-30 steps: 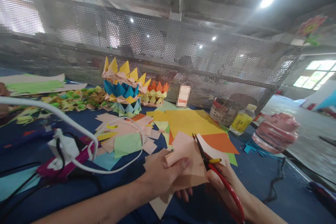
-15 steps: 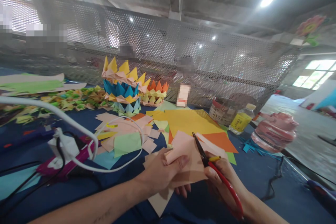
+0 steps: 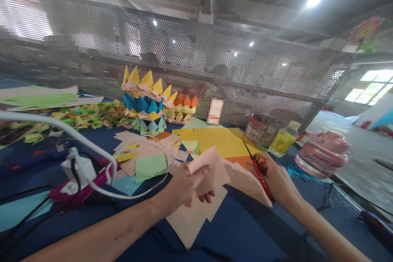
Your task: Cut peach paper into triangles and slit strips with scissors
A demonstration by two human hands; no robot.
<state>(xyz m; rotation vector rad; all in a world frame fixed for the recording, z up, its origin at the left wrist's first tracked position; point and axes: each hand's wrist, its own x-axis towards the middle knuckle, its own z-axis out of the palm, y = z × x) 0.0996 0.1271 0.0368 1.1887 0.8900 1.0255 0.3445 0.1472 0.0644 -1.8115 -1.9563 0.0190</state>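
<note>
My left hand (image 3: 188, 186) grips a folded piece of pink paper (image 3: 211, 168), thumb on top and fingertips showing beneath it. Red-handled scissors (image 3: 259, 174) are in my right hand (image 3: 272, 176), blades pointing up and away over the yellow sheet (image 3: 221, 141). Another pink paper piece (image 3: 245, 181) with a ragged edge lies between the hands, by the scissors; whether my right fingers touch it I cannot tell. More pink paper (image 3: 188, 227) rests on the blue table under my left hand.
Left of me are a magenta power strip (image 3: 69, 190) and a looping white cable (image 3: 92, 137). Stacked folded-paper rings (image 3: 144, 102) and a heap of folded pieces (image 3: 89, 116) stand behind. A yellow-labelled bottle (image 3: 284, 139) and pink water bottle (image 3: 322, 153) are at right, before a perforated metal screen (image 3: 184, 53).
My right hand has moved right and away from my left hand with the scissors. The pink paper has come apart, one piece staying in my left hand and another lying to the right.
</note>
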